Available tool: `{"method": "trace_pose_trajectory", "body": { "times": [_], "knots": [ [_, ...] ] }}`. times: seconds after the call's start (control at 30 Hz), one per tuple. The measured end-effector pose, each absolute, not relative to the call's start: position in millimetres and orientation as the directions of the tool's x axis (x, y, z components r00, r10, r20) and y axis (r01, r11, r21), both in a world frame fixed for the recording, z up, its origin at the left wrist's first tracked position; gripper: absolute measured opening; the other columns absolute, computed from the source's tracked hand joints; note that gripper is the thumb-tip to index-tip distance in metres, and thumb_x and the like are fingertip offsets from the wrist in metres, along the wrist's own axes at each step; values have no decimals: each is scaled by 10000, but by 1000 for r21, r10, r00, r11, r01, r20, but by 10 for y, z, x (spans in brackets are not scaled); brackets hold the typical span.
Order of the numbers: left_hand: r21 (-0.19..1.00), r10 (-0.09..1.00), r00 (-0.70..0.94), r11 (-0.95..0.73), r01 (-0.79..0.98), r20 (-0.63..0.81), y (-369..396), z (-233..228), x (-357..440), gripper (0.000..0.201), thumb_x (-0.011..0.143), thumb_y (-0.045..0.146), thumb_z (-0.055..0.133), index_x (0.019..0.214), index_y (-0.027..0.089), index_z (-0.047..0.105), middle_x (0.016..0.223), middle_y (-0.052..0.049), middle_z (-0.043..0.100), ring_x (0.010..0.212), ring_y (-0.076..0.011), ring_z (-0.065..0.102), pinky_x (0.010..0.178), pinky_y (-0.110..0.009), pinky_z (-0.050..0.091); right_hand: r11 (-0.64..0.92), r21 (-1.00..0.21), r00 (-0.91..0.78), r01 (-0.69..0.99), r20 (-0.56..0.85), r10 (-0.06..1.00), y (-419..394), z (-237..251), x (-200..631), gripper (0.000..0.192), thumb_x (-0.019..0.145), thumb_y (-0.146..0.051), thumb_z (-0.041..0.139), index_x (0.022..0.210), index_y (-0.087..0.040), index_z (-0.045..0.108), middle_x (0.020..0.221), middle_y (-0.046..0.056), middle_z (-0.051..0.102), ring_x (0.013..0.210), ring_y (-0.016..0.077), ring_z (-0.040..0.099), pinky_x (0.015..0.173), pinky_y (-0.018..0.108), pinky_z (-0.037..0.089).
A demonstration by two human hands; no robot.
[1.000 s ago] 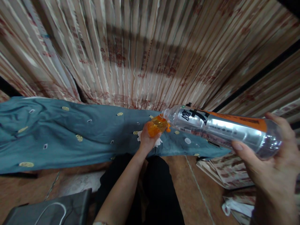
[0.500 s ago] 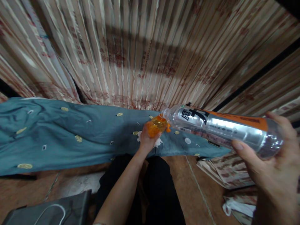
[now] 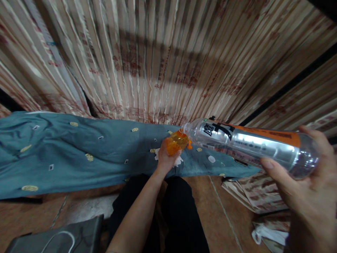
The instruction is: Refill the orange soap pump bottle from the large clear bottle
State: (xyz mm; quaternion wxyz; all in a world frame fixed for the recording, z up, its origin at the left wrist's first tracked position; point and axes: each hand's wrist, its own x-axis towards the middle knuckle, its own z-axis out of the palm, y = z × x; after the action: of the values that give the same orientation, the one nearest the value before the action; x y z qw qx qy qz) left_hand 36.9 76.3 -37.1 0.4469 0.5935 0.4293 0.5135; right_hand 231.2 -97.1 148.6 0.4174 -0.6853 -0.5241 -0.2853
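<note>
In the head view my left hand (image 3: 166, 157) is closed around a small see-through orange cup (image 3: 178, 141), tilted, with a small orange knob or handle on its right side. My right hand (image 3: 305, 186) grips the base end of a large clear plastic bottle (image 3: 252, 144) with a silver, orange and black label. The bottle lies almost level, its uncapped mouth right at the cup's rim. Whether liquid is flowing I cannot make out. Beneath my left hand a white scalloped piece (image 3: 179, 161), perhaps paper, rests on the teal patterned cloth (image 3: 110, 147).
A pale round disc (image 3: 211, 159) and a thin dark object (image 3: 240, 162) are on the cloth's right part. Behind rises a striped curtain (image 3: 158, 70). A grey box-like surface (image 3: 63, 232) with a white cable stands lower left. A white bag (image 3: 271, 235) is lower right.
Both hands, the bottle and the cup keep nearly the same positions. The view has shifted very slightly.
</note>
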Motion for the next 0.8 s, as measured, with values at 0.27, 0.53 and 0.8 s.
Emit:
{"method": "trace_pose_trajectory", "body": {
  "times": [0.27, 0.53, 0.8],
  "knots": [
    [965, 965, 97, -252, 71, 245, 790, -391, 372, 605, 705, 339, 824, 1244, 240, 569, 1200, -75, 694, 1115, -278, 674, 1016, -472, 534, -106, -227, 250, 968, 841, 481, -954, 1531, 2317, 999, 635, -774, 725, 1443, -205, 583, 1199, 208, 708, 982, 423, 705, 819, 610, 541],
    [966, 966, 84, -251, 65, 245, 804, -422, 394, 618, 702, 350, 822, 1250, 229, 563, 1212, -89, 688, 1114, -277, 677, 1013, -472, 541, -92, -192, 212, 977, 844, 493, -963, 1564, 2329, 987, 658, -761, 722, 1460, -207, 565, 1227, 219, 699, 1001, 435, 705, 815, 613, 542],
    [964, 964, 88, -256, 70, 250, 798, -419, 374, 598, 706, 356, 830, 1234, 240, 575, 1166, -75, 706, 1073, -269, 690, 975, -454, 556, -90, -165, 188, 982, 849, 493, -948, 1566, 2315, 952, 677, -748, 716, 1453, -215, 572, 1201, 202, 710, 987, 406, 713, 800, 565, 554]
  ]
}}
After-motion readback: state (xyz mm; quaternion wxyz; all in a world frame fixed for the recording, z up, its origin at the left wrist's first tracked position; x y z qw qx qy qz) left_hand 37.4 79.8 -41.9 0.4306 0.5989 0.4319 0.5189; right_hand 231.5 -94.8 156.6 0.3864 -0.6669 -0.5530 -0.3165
